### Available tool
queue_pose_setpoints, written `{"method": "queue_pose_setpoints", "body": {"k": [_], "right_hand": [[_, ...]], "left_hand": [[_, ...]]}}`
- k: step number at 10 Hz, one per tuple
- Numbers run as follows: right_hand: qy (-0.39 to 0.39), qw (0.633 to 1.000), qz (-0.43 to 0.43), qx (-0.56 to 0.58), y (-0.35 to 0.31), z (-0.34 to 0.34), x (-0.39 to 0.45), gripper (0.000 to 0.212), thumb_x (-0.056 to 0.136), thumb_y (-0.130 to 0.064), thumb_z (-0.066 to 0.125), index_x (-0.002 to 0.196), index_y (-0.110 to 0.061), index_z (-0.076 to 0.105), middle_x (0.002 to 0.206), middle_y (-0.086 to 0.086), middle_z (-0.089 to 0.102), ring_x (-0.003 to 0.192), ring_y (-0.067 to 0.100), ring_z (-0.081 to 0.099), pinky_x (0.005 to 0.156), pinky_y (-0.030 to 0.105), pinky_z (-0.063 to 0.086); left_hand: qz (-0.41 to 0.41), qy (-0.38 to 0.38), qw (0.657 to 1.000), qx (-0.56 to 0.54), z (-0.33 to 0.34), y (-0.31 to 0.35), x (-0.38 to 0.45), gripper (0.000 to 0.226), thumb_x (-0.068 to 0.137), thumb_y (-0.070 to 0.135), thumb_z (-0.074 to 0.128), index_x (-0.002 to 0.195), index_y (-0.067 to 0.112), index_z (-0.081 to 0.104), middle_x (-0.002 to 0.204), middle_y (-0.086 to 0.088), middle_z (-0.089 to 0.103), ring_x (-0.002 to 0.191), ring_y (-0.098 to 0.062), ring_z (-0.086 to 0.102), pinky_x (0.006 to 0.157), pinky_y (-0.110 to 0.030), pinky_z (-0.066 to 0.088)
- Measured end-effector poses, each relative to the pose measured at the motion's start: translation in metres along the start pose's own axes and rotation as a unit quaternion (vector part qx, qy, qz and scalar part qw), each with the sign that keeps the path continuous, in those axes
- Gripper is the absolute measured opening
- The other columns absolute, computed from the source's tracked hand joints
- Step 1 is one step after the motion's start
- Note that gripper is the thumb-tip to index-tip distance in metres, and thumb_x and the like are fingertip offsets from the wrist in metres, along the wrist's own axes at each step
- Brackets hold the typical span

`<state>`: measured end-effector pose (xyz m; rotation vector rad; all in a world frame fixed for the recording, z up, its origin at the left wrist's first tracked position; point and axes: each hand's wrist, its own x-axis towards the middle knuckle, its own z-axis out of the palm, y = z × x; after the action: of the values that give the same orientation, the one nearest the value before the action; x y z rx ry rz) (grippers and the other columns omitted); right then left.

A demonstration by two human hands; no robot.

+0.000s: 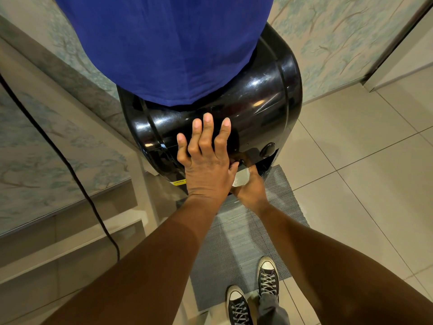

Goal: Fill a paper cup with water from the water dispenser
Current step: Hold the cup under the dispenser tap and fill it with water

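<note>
A glossy black water dispenser [257, 109] stands in front of me, its bottle covered by a blue cloth [168, 43]. My left hand [206, 160] lies flat on the dispenser's front top, fingers spread, its thumb hidden toward the tap area. My right hand [251, 188] is lower, under the dispenser's front recess, and grips a white paper cup [241, 178]. Only part of the cup shows between the two hands. The tap and any water flow are hidden.
A grey mat [253, 231] lies on the tiled floor below the dispenser, with my two black sneakers [253, 294] on its near edge. A black cable [77, 179] runs down over steps at the left. Patterned walls rise behind, and a door frame [398, 43] stands at the right.
</note>
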<state>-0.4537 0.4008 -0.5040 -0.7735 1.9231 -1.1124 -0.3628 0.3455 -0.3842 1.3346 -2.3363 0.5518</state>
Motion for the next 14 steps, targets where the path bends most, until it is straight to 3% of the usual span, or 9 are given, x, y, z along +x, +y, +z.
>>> {"method": "queue_pose_setpoints", "body": {"k": [2,4,5,7,9,10,11,12,14], "right_hand": [[-0.014,0.999,-0.017,0.035,0.008,0.003,0.003,0.063,0.056,-0.043,0.082,0.109,-0.04,0.048,0.099,-0.01,0.067,0.091,0.007,0.066,0.079,0.042,0.059],[-0.01,0.999,-0.025,0.042,0.013,0.006,0.007,0.061,0.054,-0.046,0.081,0.105,-0.043,0.048,0.096,-0.011,0.066,0.087,0.004,0.065,0.074,0.036,0.059],[-0.011,0.998,-0.033,0.055,0.01,0.007,0.007,0.065,0.053,-0.047,0.08,0.108,-0.041,0.047,0.097,-0.011,0.066,0.088,0.001,0.064,0.07,0.022,0.055],[-0.012,0.998,-0.022,0.05,0.012,0.008,0.009,0.06,0.069,-0.022,0.08,0.122,-0.017,0.052,0.095,-0.013,0.06,0.087,0.004,0.06,0.075,0.025,0.049],[-0.003,1.0,-0.022,-0.002,0.017,0.008,0.01,0.053,0.076,-0.016,0.077,0.123,-0.012,0.054,0.091,-0.02,0.053,0.08,-0.002,0.052,0.067,0.009,0.038],[-0.005,1.0,-0.023,-0.004,0.017,0.009,0.009,0.05,0.076,-0.018,0.077,0.12,-0.016,0.054,0.092,-0.018,0.053,0.082,0.001,0.052,0.066,0.008,0.037],[-0.003,1.0,-0.023,0.003,0.018,0.009,0.008,0.046,0.074,-0.021,0.079,0.11,-0.024,0.052,0.092,-0.014,0.057,0.082,0.005,0.056,0.068,0.015,0.045],[-0.005,0.999,-0.034,0.003,0.021,0.008,0.008,0.053,0.067,-0.025,0.087,0.102,-0.016,0.048,0.094,-0.002,0.065,0.083,0.012,0.065,0.067,0.028,0.054],[-0.004,1.0,-0.024,0.01,0.031,0.002,-0.002,0.065,0.062,-0.024,0.089,0.112,-0.024,0.048,0.1,-0.009,0.063,0.092,0.007,0.062,0.067,0.02,0.05]], "left_hand": [[0.0,-0.003,1.0,-0.004,0.0,0.0,0.0,0.117,0.055,0.062,0.083,0.143,0.021,0.018,0.144,-0.01,0.014,0.135,-0.031,0.016,0.11,-0.053,0.018],[0.001,-0.002,1.0,0.001,0.0,0.0,0.0,0.118,0.053,0.063,0.083,0.143,0.021,0.019,0.144,-0.01,0.014,0.135,-0.03,0.017,0.109,-0.053,0.019],[0.001,-0.001,1.0,0.003,-0.001,0.0,0.0,0.118,0.053,0.063,0.083,0.143,0.021,0.019,0.144,-0.01,0.015,0.134,-0.03,0.017,0.11,-0.053,0.02],[0.003,-0.002,1.0,0.005,0.001,-0.001,0.0,0.118,0.054,0.063,0.082,0.143,0.02,0.018,0.144,-0.011,0.014,0.135,-0.031,0.015,0.111,-0.051,0.012],[0.001,-0.01,1.0,-0.002,-0.003,-0.001,0.0,0.118,0.054,0.064,0.081,0.143,0.021,0.018,0.144,-0.011,0.013,0.135,-0.03,0.015,0.11,-0.053,0.022],[0.003,-0.023,1.0,-0.015,-0.006,-0.001,0.0,0.119,0.054,0.063,0.082,0.143,0.021,0.016,0.145,-0.01,0.011,0.136,-0.03,0.013,0.11,-0.054,0.022],[0.008,-0.039,0.999,-0.024,-0.008,-0.002,0.0,0.12,0.055,0.063,0.082,0.144,0.021,0.014,0.146,-0.008,0.008,0.136,-0.03,0.01,0.111,-0.053,0.016],[0.009,-0.045,0.999,-0.026,-0.009,-0.003,-0.001,0.12,0.056,0.065,0.08,0.144,0.02,0.013,0.146,-0.009,0.007,0.137,-0.03,0.01,0.111,-0.053,0.015],[0.004,-0.043,0.999,-0.033,-0.008,-0.003,-0.001,0.122,0.053,0.066,0.081,0.145,0.02,0.015,0.146,-0.008,0.009,0.137,-0.03,0.011,0.111,-0.053,0.016]]}}
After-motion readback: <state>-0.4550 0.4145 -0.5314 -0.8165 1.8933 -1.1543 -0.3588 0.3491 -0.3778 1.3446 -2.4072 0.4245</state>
